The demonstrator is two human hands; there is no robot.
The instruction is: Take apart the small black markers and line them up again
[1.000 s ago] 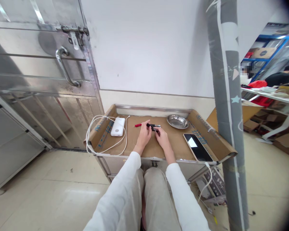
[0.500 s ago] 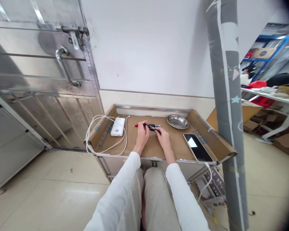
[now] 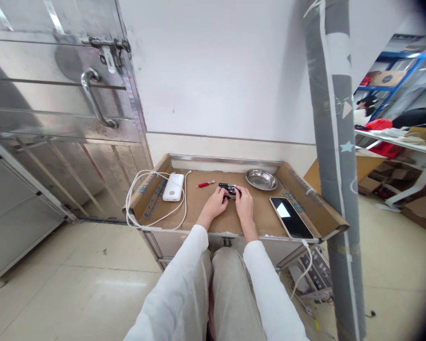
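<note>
Several black pens (image 3: 228, 186) with shiny clear or silver parts lie side by side in the middle of the brown-covered tabletop (image 3: 195, 208). My left hand (image 3: 216, 204) pinches the near left end of this bunch with bent fingers. At its right end my right hand (image 3: 244, 202) is closed, thumb and fingers round the tips. My fingers hide part of the nearest pen. A red pen (image 3: 206, 183) with a silvery end lies apart, just left of the black ones, touched by neither hand.
At the left is a white power bank (image 3: 173, 187) with a looped white cable (image 3: 185, 203). A round metal dish (image 3: 261, 180) stands at back right, and a phone (image 3: 291, 218) lies near the front right. Raised cardboard sides (image 3: 315, 208) border the top. A grey wrapped pole (image 3: 335, 142) rises beside it.
My left hand has moved right and towards me, uncovering the red pen. My right hand has shifted slightly right. The black pens now sit closer together between my hands.
</note>
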